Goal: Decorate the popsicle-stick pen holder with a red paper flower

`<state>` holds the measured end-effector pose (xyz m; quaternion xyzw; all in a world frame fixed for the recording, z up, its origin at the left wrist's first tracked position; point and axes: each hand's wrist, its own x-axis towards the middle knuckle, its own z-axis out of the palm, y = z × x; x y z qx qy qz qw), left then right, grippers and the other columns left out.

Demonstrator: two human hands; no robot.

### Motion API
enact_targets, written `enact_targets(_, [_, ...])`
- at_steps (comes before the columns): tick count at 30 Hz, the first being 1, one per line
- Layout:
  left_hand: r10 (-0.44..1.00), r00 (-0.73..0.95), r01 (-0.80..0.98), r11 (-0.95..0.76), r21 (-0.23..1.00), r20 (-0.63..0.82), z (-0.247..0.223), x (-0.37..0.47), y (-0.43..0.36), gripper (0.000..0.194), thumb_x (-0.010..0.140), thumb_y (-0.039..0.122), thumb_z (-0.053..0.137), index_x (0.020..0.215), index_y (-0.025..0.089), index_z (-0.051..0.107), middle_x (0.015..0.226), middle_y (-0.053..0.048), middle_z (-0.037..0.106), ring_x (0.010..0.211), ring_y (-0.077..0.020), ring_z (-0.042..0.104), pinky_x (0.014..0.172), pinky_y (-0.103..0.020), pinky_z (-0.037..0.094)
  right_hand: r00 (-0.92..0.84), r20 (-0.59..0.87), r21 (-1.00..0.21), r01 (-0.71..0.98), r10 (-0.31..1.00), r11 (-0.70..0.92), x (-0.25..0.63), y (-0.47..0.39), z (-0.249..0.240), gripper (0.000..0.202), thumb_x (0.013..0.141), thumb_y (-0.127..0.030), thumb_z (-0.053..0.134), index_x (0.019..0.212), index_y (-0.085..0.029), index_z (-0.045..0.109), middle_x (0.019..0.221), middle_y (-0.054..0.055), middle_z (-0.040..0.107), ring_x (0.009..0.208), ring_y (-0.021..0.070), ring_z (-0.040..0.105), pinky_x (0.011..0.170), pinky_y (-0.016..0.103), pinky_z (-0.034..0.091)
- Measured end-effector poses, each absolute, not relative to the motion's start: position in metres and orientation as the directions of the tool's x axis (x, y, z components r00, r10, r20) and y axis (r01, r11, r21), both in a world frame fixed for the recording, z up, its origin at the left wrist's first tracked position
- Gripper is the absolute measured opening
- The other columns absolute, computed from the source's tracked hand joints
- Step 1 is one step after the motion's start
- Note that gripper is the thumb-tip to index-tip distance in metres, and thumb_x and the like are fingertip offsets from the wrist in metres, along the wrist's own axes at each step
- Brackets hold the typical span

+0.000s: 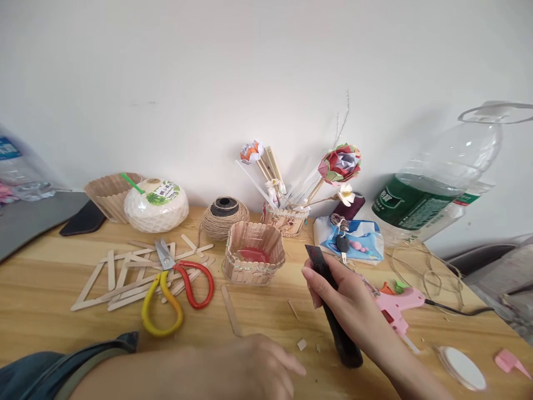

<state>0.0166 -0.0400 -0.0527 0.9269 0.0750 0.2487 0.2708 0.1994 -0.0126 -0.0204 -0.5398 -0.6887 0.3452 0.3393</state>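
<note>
The pale, yellow-grained wooden bench (270,311) stands against a plain white wall (187,83), with a flat grey surface (37,222) along its left edge and rumpled grey cloth (495,272) beyond its right. Over the front of the bench, the right hand (347,294) has its fingers closed around a black-handled utility knife (335,322), blade end towards the wall. The left hand (266,366) is low at the front, one finger stretched rightward; it is blurred, so I cannot tell whether its fingers hold anything.

A small basket of pale wooden strips with a red bottom (252,272) sits mid-bench, just in front of a ball of brown twine (220,223). To its left, red-and-yellow-handled scissors (168,262) lie open across scattered flat wooden sticks (111,270) (a loose, criss-crossed heap). Small wood scraps (301,345) dot the wood between the hands. At the right are a pink glue gun (397,305) and a round white lid (463,368); behind, a large clear plastic bottle with a green label (420,200) leans beside the wall.
</note>
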Motion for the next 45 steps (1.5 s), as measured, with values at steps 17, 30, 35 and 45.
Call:
enact_targets(17, [0.865, 0.496, 0.729, -0.46, 0.507, 0.072, 0.005, -0.015, 0.022, 0.011, 0.08, 0.027, 0.061, 0.08, 0.017, 0.064, 0.076, 0.0, 0.068, 0.071, -0.0184, 0.061, 0.066, -0.029, 0.047, -0.299, 0.479, -0.594, 0.582, 0.825, 0.556, 0.209, -0.013, -0.027, 0.016, 0.096, -0.025, 0.04, 0.083, -0.024, 0.049, 0.069, -0.003, 0.052, 0.061, 0.0124, 0.05, 0.056, 0.023, 0.04])
enact_targets(30, [0.875, 0.458, 0.64, -0.446, 0.626, 0.155, 0.008, -0.001, 0.005, 0.023, 0.069, 0.035, 0.072, 0.065, 0.017, 0.057, 0.057, 0.006, 0.053, 0.055, -0.0122, 0.049, 0.051, -0.02, 0.036, -0.563, 0.564, -0.141, 0.655, 0.604, 0.743, 0.216, -0.016, -0.021, 0.016, 0.093, -0.012, 0.04, 0.082, -0.018, 0.05, 0.064, 0.0, 0.051, 0.051, 0.0123, 0.044, 0.046, 0.026, 0.03])
enact_targets(35, [0.782, 0.479, 0.663, -0.62, 0.419, 0.398, 0.002, -0.003, 0.001, 0.023, 0.071, 0.031, 0.069, 0.063, 0.017, 0.053, 0.052, 0.006, 0.048, 0.05, -0.0116, 0.046, 0.049, -0.022, 0.031, -0.633, 0.589, 0.072, 0.66, 0.502, 0.748, 0.218, -0.016, -0.023, 0.016, 0.086, -0.006, 0.042, 0.084, -0.017, 0.052, 0.066, 0.003, 0.058, 0.052, 0.0139, 0.047, 0.046, 0.027, 0.031])
enact_targets(45, [0.683, 0.523, 0.607, -0.718, 0.34, 0.51, -0.002, -0.001, -0.001, 0.026, 0.071, 0.023, 0.068, 0.058, 0.017, 0.047, 0.049, 0.005, 0.05, 0.047, -0.0103, 0.046, 0.048, -0.023, 0.028, -0.695, 0.589, 0.208, 0.624, 0.413, 0.753, 0.215, -0.018, -0.021, 0.024, 0.084, -0.003, 0.036, 0.085, -0.015, 0.057, 0.067, 0.006, 0.064, 0.058, 0.0162, 0.059, 0.048, 0.029, 0.037])
